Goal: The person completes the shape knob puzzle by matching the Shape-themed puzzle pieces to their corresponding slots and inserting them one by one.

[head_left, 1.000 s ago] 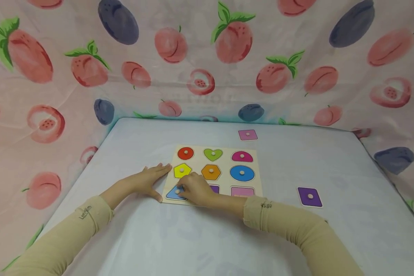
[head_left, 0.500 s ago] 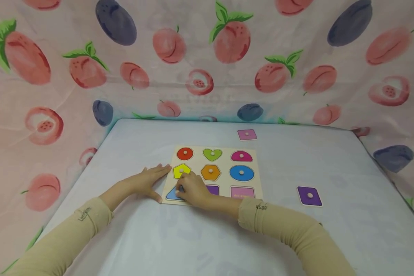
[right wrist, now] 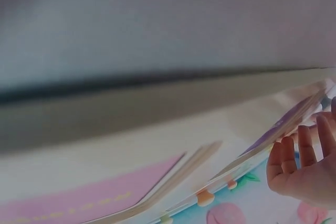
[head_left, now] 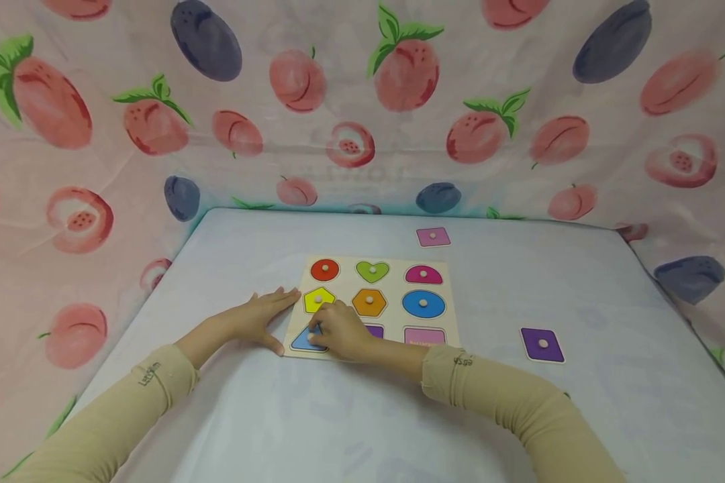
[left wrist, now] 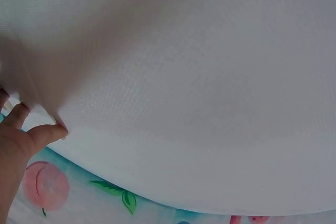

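A cream wooden shape puzzle board [head_left: 347, 268] lies flat on the white-covered table. My right hand [head_left: 341, 329] is over its near-left corner, thumb and fingertips pinching the small knob of the blue triangle piece [head_left: 302, 343], which sits at its place on the board. Along the left edge, my left hand [head_left: 256, 318] rests with fingers spread, thumb at the near corner. The left wrist view shows the same left hand [left wrist: 21, 135] with its thumb at the board's corner. Red circle, green heart, yellow pentagon [head_left: 314, 306], orange hexagon and other knobbed pieces sit in the board.
A pink knobbed piece [head_left: 424, 239] lies behind the board, and a purple square piece [head_left: 552, 352] lies to its right. The purple space [head_left: 376, 330] and the pink space [head_left: 425, 335] in the near row show no knobs. A fruit-print cloth [head_left: 362, 100] hangs behind the table.
My right hand rocks slightly at the triangle, staying in the same spot. The left hand and the loose pieces have not moved.
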A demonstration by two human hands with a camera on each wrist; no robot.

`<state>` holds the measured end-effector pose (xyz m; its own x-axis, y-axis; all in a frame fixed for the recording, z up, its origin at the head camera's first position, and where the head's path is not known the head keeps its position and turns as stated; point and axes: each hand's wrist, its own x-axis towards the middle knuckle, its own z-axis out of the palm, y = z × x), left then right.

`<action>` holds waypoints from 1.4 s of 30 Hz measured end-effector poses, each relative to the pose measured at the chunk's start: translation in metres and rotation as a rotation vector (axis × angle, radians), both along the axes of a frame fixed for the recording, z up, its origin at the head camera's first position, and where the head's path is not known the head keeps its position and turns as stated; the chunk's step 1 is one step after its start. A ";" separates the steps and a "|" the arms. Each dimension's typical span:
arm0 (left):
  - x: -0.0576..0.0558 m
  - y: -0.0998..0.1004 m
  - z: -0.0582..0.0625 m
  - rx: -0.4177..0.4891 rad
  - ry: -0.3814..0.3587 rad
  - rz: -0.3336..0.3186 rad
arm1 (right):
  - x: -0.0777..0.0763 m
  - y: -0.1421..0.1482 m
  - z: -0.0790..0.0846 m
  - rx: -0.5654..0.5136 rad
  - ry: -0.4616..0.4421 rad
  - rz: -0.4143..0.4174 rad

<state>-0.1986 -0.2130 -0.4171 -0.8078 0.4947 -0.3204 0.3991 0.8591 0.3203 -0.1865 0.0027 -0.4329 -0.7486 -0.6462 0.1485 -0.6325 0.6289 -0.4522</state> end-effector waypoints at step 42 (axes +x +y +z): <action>0.000 0.001 -0.001 0.004 -0.019 0.038 | 0.012 0.059 0.028 -0.226 -0.236 -0.136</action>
